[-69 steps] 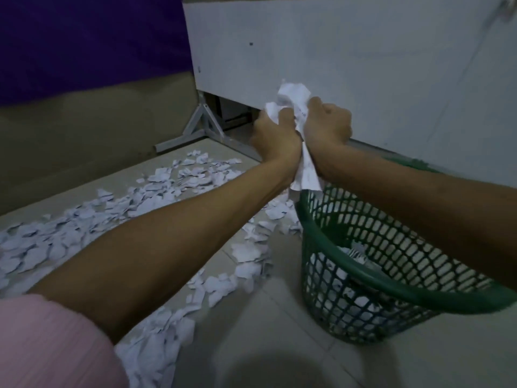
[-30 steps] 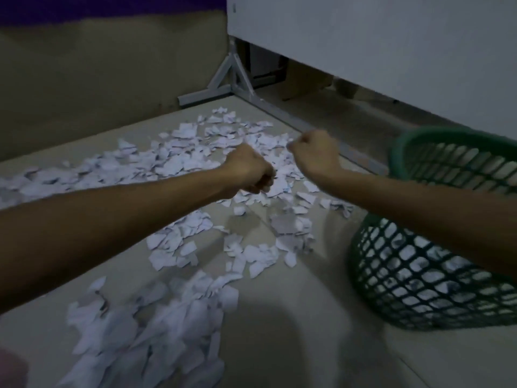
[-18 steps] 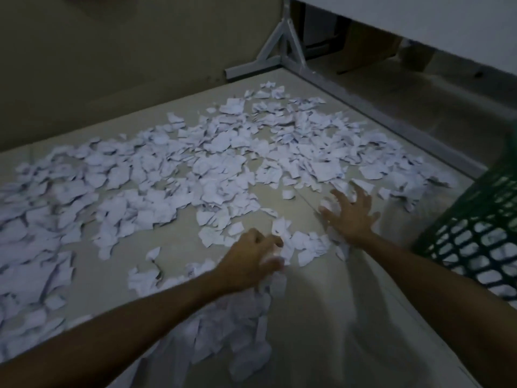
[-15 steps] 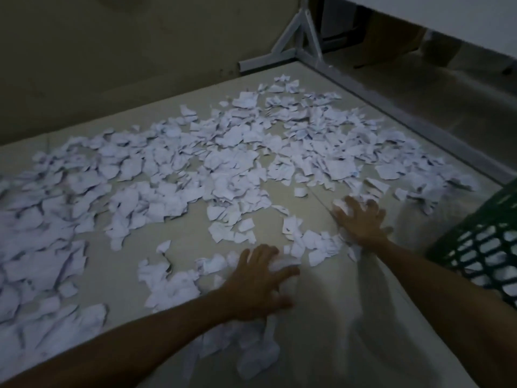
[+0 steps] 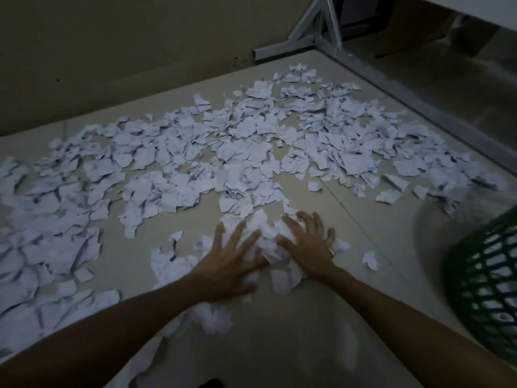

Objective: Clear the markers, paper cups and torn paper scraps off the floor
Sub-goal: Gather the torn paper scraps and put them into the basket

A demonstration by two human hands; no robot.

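Torn white paper scraps (image 5: 243, 152) lie scattered in a wide band across the beige floor. A small heap of scraps (image 5: 265, 239) is bunched between my two hands in the middle of the view. My left hand (image 5: 232, 261) lies on the heap's left side with fingers spread. On the heap's right side my right hand (image 5: 307, 245) presses down with its fingers spread and slightly bent. A green mesh basket (image 5: 486, 278) stands at the right edge, partly out of view. No markers or cups are in sight.
A grey metal frame leg (image 5: 316, 29) and a floor rail (image 5: 425, 107) run along the back right, under a white panel. A dark wall (image 5: 112, 51) closes the far side. Bare floor tiles (image 5: 307, 345) lie near me.
After dropping a handful over the basket, both hands came down to the floor. In the last half second they slid toward each other, bunching scraps into a heap between them.
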